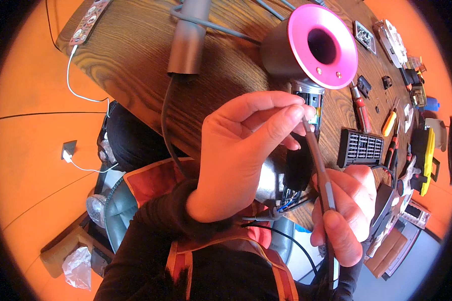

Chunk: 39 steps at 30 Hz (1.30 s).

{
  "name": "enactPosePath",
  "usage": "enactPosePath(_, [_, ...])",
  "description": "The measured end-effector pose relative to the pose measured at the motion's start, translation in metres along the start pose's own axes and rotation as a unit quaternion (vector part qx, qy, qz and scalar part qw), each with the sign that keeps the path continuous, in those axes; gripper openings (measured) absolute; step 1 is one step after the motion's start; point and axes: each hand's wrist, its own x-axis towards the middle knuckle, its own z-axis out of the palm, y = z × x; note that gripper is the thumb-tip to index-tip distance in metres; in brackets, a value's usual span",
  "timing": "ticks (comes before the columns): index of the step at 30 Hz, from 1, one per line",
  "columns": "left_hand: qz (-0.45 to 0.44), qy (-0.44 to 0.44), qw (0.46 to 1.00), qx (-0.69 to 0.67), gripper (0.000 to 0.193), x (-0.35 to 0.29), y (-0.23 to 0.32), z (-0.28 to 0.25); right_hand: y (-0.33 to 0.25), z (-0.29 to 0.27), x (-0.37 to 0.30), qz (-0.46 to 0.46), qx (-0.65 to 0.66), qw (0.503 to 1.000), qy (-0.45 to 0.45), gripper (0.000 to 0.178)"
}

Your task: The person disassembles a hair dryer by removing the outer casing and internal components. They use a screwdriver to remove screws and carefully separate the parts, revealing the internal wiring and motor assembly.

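Observation:
A partly opened hair dryer lies before me, its round head [273,52] with a pink ring [346,37] on the far side. Bare circuitry [314,100] shows in the handle below the head. My left hand [246,130] is closed in a pinch over that handle, thumb against forefinger; what sits between the fingertips is too small to make out. Gripped in my right hand [349,205] is a long, slim, dark tool shaped like tweezers [317,155]. Its tip reaches up to my left thumb. Blue wires [287,205] stick out at the handle's near end, partly behind my hands.
A cylindrical grey-brown cord block [186,47] stands left of the head. Rightward lie a red screwdriver [360,110], a black bit case [361,148], a yellow-handled tool [389,123] and small dark parts [364,86]. A power strip [88,22] rests at the table's far left.

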Motion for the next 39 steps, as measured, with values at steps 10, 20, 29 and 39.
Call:
enactPosePath(10, [-0.056, -0.032, 0.998, 0.020, 0.054, 0.001, -0.001, -0.001, 0.012, 0.005, 0.003, -0.022, -0.004, 0.997, 0.075, 0.034])
enactPosePath(20, [-0.156, -0.075, 0.983, -0.063, 0.068, 0.014, 0.000, -0.013, 0.024, -0.001, 0.003, 0.109, 0.021, 0.993, 0.033, 0.036])
enactPosePath(29, [-0.172, -0.087, 0.978, -0.079, 0.063, 0.017, -0.002, -0.017, 0.023, -0.001, 0.003, 0.123, 0.005, 0.992, 0.012, 0.034])
enactPosePath(39, [-0.114, -0.043, 0.992, -0.039, 0.050, 0.015, -0.005, -0.025, 0.026, 0.001, 0.003, 0.106, -0.012, 0.994, -0.002, 0.031])
